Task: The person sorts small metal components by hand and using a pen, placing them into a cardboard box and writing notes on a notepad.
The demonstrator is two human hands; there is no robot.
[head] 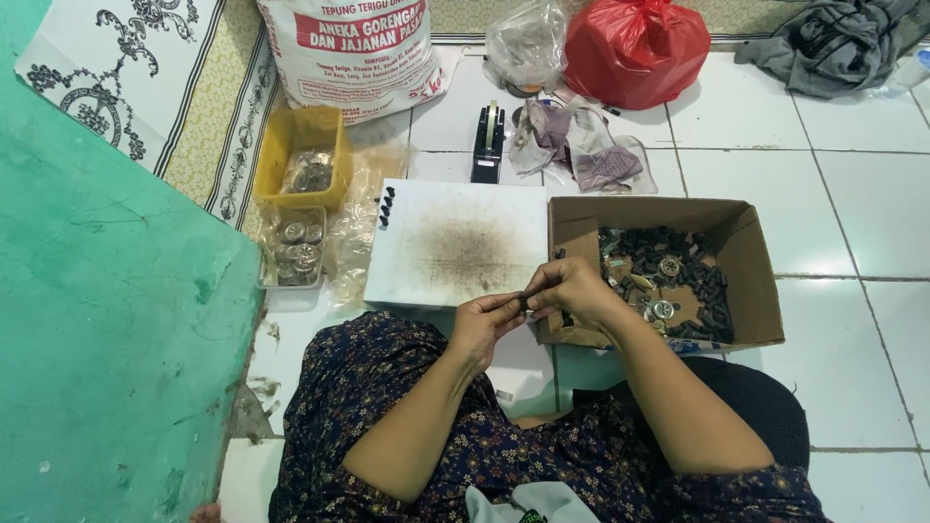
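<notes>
My left hand (481, 324) and my right hand (572, 290) meet in front of me, both pinching one small dark part (524, 299) between their fingertips. They hover over the near edge of a stained white board (455, 242) lying on the tiled floor. Right beside my right hand stands an open cardboard box (756, 266) holding several small black pieces and a few round metal parts. A short row of black pieces (387, 206) lies on the board's far left corner.
A yellow tub (302, 136) and a clear tray (293, 250) with round metal parts sit left of the board. A black tape dispenser (488, 143), plastic bags, a red bag (636, 48), a large white sack (351, 53) and grey cloth (833, 44) lie beyond. A green wall (107, 320) stands left.
</notes>
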